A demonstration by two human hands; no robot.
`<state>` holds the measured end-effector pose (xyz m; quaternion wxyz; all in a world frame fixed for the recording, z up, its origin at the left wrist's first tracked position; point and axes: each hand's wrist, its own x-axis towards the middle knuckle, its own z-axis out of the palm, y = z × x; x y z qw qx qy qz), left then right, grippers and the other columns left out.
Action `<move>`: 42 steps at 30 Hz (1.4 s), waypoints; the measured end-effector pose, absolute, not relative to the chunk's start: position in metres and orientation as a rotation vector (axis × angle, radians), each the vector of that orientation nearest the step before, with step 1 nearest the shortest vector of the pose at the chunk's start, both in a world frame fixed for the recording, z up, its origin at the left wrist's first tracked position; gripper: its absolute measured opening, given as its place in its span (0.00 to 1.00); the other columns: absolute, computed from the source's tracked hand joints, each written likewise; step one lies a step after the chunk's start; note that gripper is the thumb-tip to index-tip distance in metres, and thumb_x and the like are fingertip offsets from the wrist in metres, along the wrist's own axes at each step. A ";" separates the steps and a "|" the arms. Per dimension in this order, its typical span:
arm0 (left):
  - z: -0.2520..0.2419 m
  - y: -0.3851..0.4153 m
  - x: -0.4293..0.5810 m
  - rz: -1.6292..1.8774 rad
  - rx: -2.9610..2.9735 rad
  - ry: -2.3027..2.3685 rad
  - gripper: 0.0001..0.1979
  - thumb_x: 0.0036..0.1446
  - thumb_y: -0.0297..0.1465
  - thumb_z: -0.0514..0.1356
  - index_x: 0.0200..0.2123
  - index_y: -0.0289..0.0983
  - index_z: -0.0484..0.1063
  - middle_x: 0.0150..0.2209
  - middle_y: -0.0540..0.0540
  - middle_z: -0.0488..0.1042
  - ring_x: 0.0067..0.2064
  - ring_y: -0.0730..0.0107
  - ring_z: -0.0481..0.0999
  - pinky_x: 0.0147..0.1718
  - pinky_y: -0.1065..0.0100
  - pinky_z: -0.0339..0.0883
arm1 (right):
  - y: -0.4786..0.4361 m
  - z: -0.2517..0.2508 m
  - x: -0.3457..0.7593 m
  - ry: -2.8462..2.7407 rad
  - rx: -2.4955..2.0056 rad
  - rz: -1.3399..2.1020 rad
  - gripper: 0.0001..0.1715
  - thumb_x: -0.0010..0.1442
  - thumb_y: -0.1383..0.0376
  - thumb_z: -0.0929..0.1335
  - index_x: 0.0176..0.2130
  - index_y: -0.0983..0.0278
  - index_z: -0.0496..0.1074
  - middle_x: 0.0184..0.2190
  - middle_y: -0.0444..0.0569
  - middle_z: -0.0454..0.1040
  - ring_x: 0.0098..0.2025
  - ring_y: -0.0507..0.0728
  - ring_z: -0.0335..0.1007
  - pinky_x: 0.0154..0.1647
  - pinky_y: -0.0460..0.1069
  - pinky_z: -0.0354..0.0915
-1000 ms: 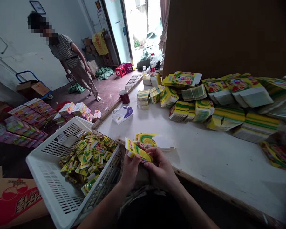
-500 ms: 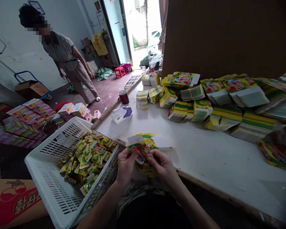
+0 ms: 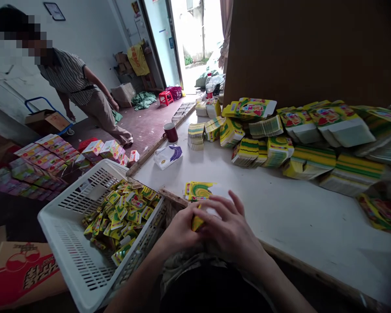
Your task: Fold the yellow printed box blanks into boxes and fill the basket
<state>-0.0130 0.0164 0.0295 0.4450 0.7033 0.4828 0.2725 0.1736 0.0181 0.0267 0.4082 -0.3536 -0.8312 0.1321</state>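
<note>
Close to the table's front edge, my left hand is closed around a small yellow carton. Across its top lies my right hand, fingers bent over the carton and hiding most of it. One fingertip of that hand sticks up. Just beyond my hands a flat yellow-and-green printed carton rests on the table, with white card beside it partly covered by my right hand. To the left stands a white plastic basket holding many small yellow cartons.
Stacks of flat yellow cartons line the back of the white table. A tissue pack and a maroon mug stand near its left edge. Pink boxes are piled beyond the basket. A person walks at left.
The carton, flatter and held by its sides earlier, is now enclosed between both hands. My right hand has come over its top. The person has moved left.
</note>
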 end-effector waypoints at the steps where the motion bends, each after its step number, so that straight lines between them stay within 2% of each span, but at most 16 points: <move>1: 0.026 0.016 -0.010 0.684 1.744 1.263 0.33 0.46 0.37 0.70 0.55 0.39 0.66 0.49 0.42 0.76 0.48 0.53 0.76 0.47 0.59 0.69 | 0.018 0.023 0.173 -1.981 -0.965 0.342 0.27 0.61 0.65 0.69 0.59 0.54 0.66 0.56 0.52 0.70 0.61 0.64 0.60 0.67 0.65 0.43; 3: 0.017 0.015 -0.007 0.744 1.764 1.422 0.34 0.44 0.39 0.71 0.54 0.38 0.65 0.46 0.42 0.77 0.45 0.52 0.77 0.44 0.58 0.70 | 0.018 0.015 0.171 -1.723 -1.112 0.465 0.37 0.60 0.60 0.70 0.65 0.57 0.56 0.63 0.57 0.60 0.64 0.66 0.55 0.65 0.64 0.49; 4: 0.013 0.015 -0.005 0.769 1.782 1.475 0.36 0.41 0.39 0.72 0.54 0.38 0.64 0.46 0.41 0.77 0.45 0.50 0.77 0.44 0.57 0.70 | 0.018 0.012 0.170 -1.617 -1.152 0.587 0.38 0.60 0.58 0.69 0.65 0.58 0.54 0.63 0.58 0.59 0.64 0.66 0.55 0.64 0.63 0.54; 8: 0.002 0.009 0.001 0.826 1.852 1.528 0.40 0.42 0.38 0.71 0.56 0.39 0.59 0.46 0.38 0.76 0.46 0.47 0.77 0.44 0.54 0.70 | 0.017 0.006 0.157 -1.399 -1.101 1.180 0.27 0.66 0.57 0.61 0.62 0.61 0.61 0.54 0.55 0.72 0.57 0.65 0.66 0.59 0.60 0.62; 11: 0.001 0.004 0.006 0.816 1.940 1.453 0.41 0.45 0.34 0.69 0.59 0.40 0.52 0.48 0.38 0.75 0.47 0.50 0.77 0.44 0.56 0.70 | 0.018 0.008 0.147 -1.289 -1.034 1.399 0.25 0.64 0.59 0.63 0.59 0.59 0.67 0.49 0.51 0.76 0.57 0.64 0.67 0.63 0.60 0.59; 14: 0.003 0.002 0.007 0.847 2.014 1.324 0.39 0.46 0.31 0.67 0.58 0.41 0.51 0.54 0.37 0.71 0.52 0.53 0.74 0.48 0.58 0.69 | 0.021 0.007 0.145 -1.220 -0.965 1.485 0.23 0.64 0.57 0.64 0.58 0.56 0.68 0.51 0.50 0.75 0.58 0.63 0.67 0.64 0.60 0.57; 16: 0.005 0.003 0.007 0.863 2.029 1.282 0.32 0.47 0.30 0.66 0.54 0.42 0.54 0.54 0.39 0.70 0.52 0.55 0.74 0.48 0.60 0.69 | 0.022 0.004 0.148 -1.241 -0.916 1.481 0.25 0.64 0.52 0.63 0.58 0.56 0.68 0.54 0.51 0.74 0.60 0.64 0.65 0.65 0.61 0.56; 19: 0.002 0.004 0.006 0.830 2.011 1.350 0.26 0.48 0.30 0.64 0.48 0.42 0.56 0.46 0.42 0.73 0.43 0.57 0.77 0.40 0.61 0.70 | 0.019 0.000 0.153 -1.405 -0.879 1.375 0.31 0.63 0.48 0.64 0.61 0.58 0.66 0.60 0.54 0.69 0.65 0.67 0.58 0.67 0.64 0.51; 22: -0.005 0.005 0.006 0.826 1.965 1.362 0.32 0.48 0.29 0.63 0.53 0.42 0.50 0.42 0.43 0.74 0.38 0.57 0.77 0.35 0.60 0.70 | 0.014 -0.004 0.156 -1.659 -0.875 1.223 0.35 0.63 0.58 0.67 0.66 0.58 0.58 0.66 0.54 0.60 0.68 0.65 0.52 0.68 0.63 0.50; 25: -0.010 0.007 0.006 0.911 1.962 1.360 0.38 0.47 0.28 0.63 0.57 0.41 0.45 0.50 0.37 0.71 0.47 0.52 0.76 0.42 0.55 0.70 | 0.014 -0.007 0.158 -1.778 -0.873 1.080 0.34 0.63 0.71 0.63 0.66 0.57 0.58 0.67 0.51 0.58 0.69 0.62 0.52 0.68 0.61 0.52; 27: -0.009 0.008 0.003 0.938 1.975 1.444 0.38 0.45 0.26 0.64 0.57 0.40 0.49 0.53 0.36 0.67 0.52 0.49 0.72 0.49 0.51 0.67 | 0.017 -0.010 0.161 -1.731 -0.917 1.002 0.35 0.62 0.75 0.60 0.65 0.55 0.59 0.67 0.49 0.59 0.68 0.60 0.53 0.68 0.61 0.53; 29: -0.005 0.010 -0.001 0.925 1.984 1.530 0.33 0.44 0.25 0.64 0.54 0.39 0.57 0.51 0.38 0.68 0.53 0.49 0.71 0.51 0.50 0.65 | 0.020 -0.011 0.164 -1.713 -0.963 0.928 0.37 0.62 0.75 0.59 0.67 0.53 0.55 0.68 0.49 0.56 0.69 0.60 0.51 0.68 0.61 0.53; 33: 0.005 0.013 -0.009 0.907 1.971 1.527 0.26 0.45 0.31 0.68 0.49 0.40 0.65 0.45 0.42 0.73 0.47 0.53 0.74 0.48 0.54 0.68 | 0.021 -0.009 0.170 -1.920 -0.954 0.935 0.44 0.63 0.70 0.64 0.70 0.54 0.42 0.72 0.52 0.38 0.71 0.65 0.40 0.66 0.63 0.55; 35: 0.008 0.013 -0.012 0.876 1.996 1.515 0.26 0.46 0.34 0.69 0.48 0.41 0.66 0.45 0.42 0.74 0.47 0.53 0.75 0.47 0.56 0.68 | 0.022 -0.007 0.173 -1.975 -0.965 0.971 0.40 0.63 0.71 0.64 0.69 0.54 0.47 0.72 0.53 0.38 0.71 0.66 0.43 0.65 0.63 0.57; 39: 0.013 0.012 -0.013 0.760 2.061 1.473 0.25 0.46 0.35 0.69 0.47 0.39 0.67 0.44 0.43 0.75 0.46 0.53 0.76 0.45 0.58 0.69 | 0.029 0.003 0.190 -2.033 -0.923 1.027 0.22 0.62 0.69 0.66 0.54 0.55 0.74 0.67 0.53 0.57 0.64 0.66 0.60 0.63 0.62 0.60; 42: 0.015 0.012 -0.011 0.729 2.066 1.445 0.26 0.44 0.35 0.70 0.47 0.38 0.68 0.43 0.42 0.76 0.46 0.52 0.76 0.45 0.57 0.69 | 0.035 0.009 0.201 -2.122 -0.872 1.113 0.18 0.60 0.65 0.70 0.51 0.55 0.76 0.65 0.54 0.61 0.62 0.66 0.64 0.62 0.61 0.61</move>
